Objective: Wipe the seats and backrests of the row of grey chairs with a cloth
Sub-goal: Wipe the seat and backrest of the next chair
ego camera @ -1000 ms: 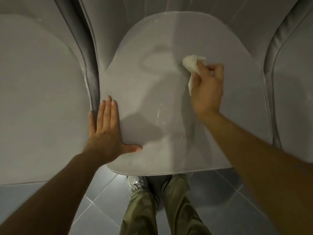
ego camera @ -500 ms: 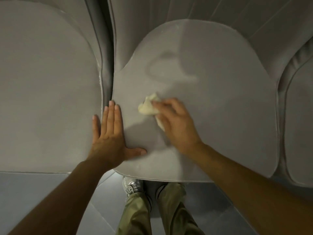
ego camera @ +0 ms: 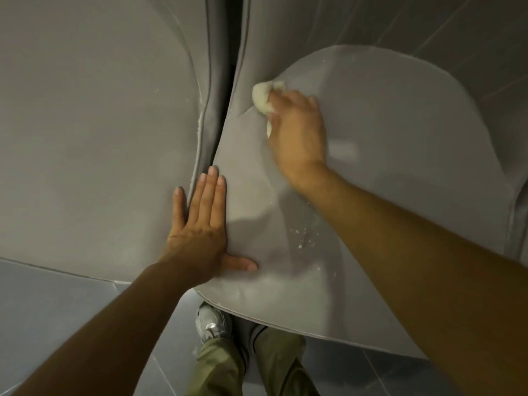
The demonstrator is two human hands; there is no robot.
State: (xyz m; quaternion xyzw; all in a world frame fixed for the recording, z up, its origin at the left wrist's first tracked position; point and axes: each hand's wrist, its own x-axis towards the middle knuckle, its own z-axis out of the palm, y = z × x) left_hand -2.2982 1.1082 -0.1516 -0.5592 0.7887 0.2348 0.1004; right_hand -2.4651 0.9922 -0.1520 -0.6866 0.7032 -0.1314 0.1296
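Gripping cloth (ego camera: 263, 99) w/ R hand (ego camera: 300, 138) fingers curled, L hand (ego camera: 200, 232) fingers straight, together on seat (ego camera: 400, 172).

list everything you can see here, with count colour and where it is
left seat: 1, grey, left half of view
right seat: 1, grey, centre and right, beside the left seat
backrests: 2 in part, grey, along the top behind the seats
cloth: 1, off-white, bunched at the right seat's back left corner
white specks: a scatter, white, on the right seat toward its front
floor tiles: several, grey, below the seats
shoe: 1 showing, grey, under the right seat's front edge
trouser legs: 2, olive green, bottom centre
left hand: flat on the right seat's left edge
right hand: grips the cloth
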